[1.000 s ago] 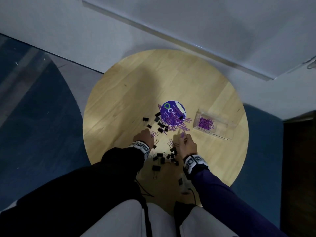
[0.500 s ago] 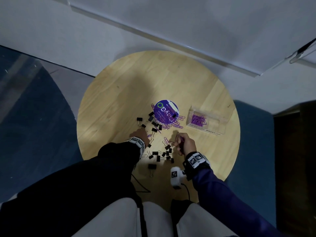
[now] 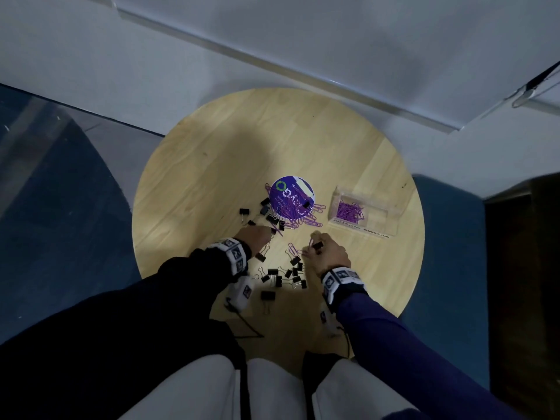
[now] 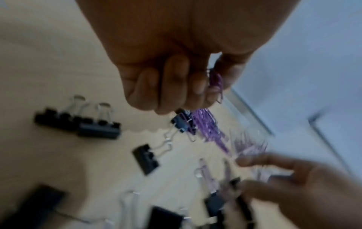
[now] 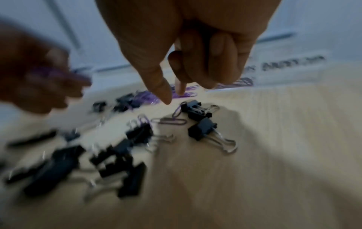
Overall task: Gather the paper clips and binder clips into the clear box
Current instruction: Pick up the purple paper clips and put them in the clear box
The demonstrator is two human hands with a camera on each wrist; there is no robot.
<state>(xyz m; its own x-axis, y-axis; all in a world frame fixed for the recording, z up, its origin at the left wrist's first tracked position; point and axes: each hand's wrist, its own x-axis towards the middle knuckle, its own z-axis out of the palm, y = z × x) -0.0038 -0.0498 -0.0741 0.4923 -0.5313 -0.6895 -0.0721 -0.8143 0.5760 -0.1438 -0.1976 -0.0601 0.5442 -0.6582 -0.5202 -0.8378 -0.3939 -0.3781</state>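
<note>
Since half a second ago both hands have stayed over the scatter near the tabletop's near edge, the right hand shifting slightly while the clips on the wood lie as before. The left hand (image 3: 254, 237) is curled, pinching a few purple paper clips (image 4: 215, 82) between thumb and fingers. Just beyond its knuckles lie black binder clips (image 3: 266, 210), mixed with a pile of purple paper clips that spills over a round purple lid (image 3: 291, 195) near the middle of the tabletop (image 3: 212, 165). Between the two wrists, more binder clips (image 3: 281, 275) lie bunched near the near edge, with a couple of loose paper clips (image 3: 292, 248) among them. The right hand (image 3: 325, 253) has its fingers curled with the thumb and one finger pointing down; the head view shows a small black binder clip (image 3: 317, 245) against those fingers, but whether it is truly gripped I cannot tell.

Right of the hand, apart from it, the clear box (image 3: 365, 215) sits open-topped with a heap of purple paper clips inside at its left end. The far and left parts of the round tabletop are bare wood. A white wall runs behind, blue carpet (image 3: 60, 207) on the left, a blue seat (image 3: 448, 237) on the right.
</note>
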